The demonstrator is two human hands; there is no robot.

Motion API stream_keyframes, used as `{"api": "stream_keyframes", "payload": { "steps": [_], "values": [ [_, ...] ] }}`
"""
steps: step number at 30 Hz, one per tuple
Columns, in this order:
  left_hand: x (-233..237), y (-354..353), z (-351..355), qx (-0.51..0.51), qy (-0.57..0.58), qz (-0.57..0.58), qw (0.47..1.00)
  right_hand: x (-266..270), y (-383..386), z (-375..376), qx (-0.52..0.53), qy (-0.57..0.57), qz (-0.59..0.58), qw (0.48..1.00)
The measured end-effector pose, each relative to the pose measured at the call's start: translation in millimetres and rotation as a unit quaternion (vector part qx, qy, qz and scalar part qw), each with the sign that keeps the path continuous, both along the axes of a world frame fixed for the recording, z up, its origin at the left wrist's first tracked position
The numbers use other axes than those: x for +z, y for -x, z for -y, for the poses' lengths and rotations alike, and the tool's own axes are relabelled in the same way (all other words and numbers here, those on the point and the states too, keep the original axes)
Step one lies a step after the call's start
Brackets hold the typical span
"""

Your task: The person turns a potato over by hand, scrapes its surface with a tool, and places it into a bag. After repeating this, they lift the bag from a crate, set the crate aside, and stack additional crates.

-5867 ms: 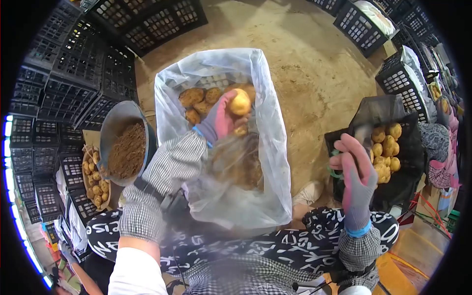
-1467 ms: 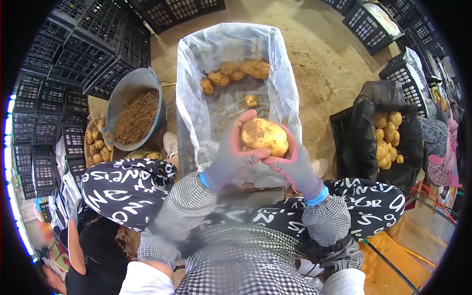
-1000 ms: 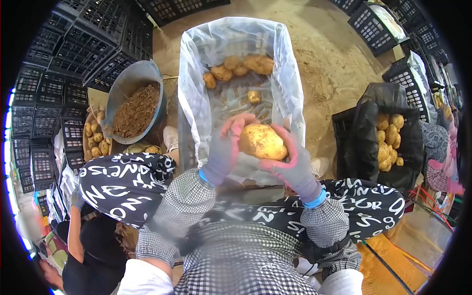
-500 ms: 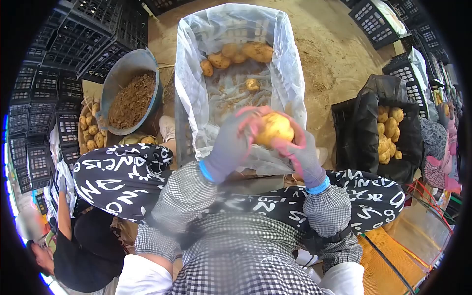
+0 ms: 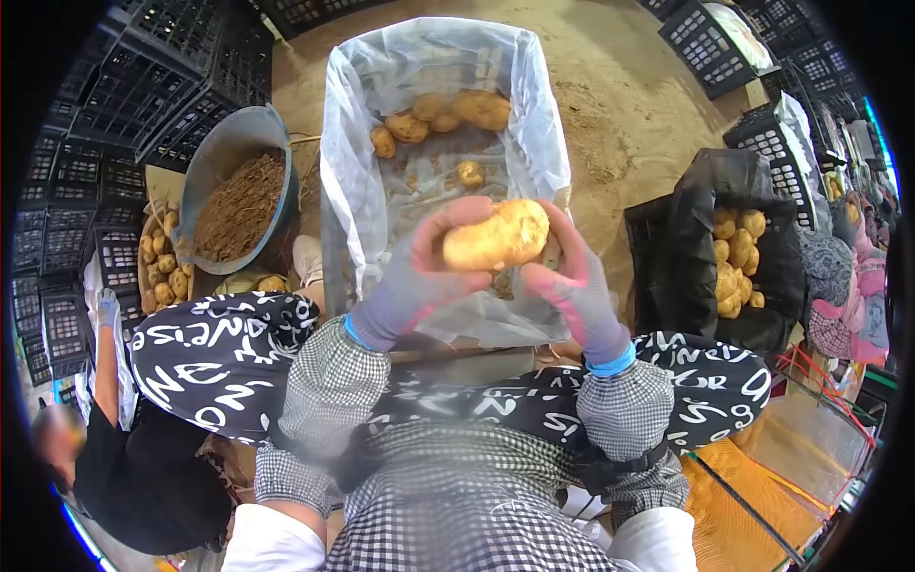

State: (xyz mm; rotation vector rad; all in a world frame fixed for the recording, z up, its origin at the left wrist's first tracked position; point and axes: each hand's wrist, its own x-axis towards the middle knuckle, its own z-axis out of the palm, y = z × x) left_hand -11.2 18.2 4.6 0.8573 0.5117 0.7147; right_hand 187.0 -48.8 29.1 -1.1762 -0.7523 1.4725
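Note:
A large yellow potato (image 5: 498,235) is held up over the lined crate (image 5: 340,172). My left hand (image 5: 419,272), in a grey and pink glove, grips its left end between thumb and fingers. My right hand (image 5: 579,281), gloved alike, curves round the right end, fingers against the potato and thumb slightly below it. Rough, pale patches mark the potato's right end. Inside the crate's translucent white liner, several potatoes (image 5: 407,127) lie along the far end, and one small potato (image 5: 471,173) sits nearer the middle among crumbs of soil.
To the left stands a blue-grey tub (image 5: 198,181) of soil, with potatoes (image 5: 164,262) beside it. A black-lined crate (image 5: 648,238) on the right holds more potatoes (image 5: 739,253). Black crates (image 5: 143,81) are stacked at upper left. Another person (image 5: 152,477) is at lower left.
The potato has moved slightly left and towards the far end, and now lies lengthwise across. My right thumb has come away from its surface. The whole view has shifted a little.

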Motion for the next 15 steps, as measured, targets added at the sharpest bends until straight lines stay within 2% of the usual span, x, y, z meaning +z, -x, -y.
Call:
{"api": "stream_keyframes", "payload": {
  "steps": [2,3,6,9,10,12,15],
  "values": [
    [-10,-4,1,0.001,-0.159,-0.062,0.985,0,13,-3,0.015,-0.051,-0.022,0.998],
    [-11,-6,2,0.002,-0.237,-0.092,0.967,0,18,1,-0.002,-0.036,-0.059,0.998],
    [-7,-12,9,0.037,-0.272,-0.143,0.951,-12,17,4,-0.030,-0.073,0.014,0.997],
    [-5,-9,5,0.038,-0.323,-0.176,0.929,-5,-2,2,-0.025,-0.008,-0.047,0.999],
    [-4,-8,4,0.044,-0.363,-0.213,0.906,-4,-3,2,-0.025,-0.010,-0.045,0.999],
    [0,-9,2,0.057,-0.440,-0.283,0.850,-7,12,4,-0.029,-0.080,0.032,0.996],
    [7,-14,9,0.070,-0.408,-0.324,0.851,-5,17,10,-0.024,-0.086,0.076,0.993]
  ]
}}
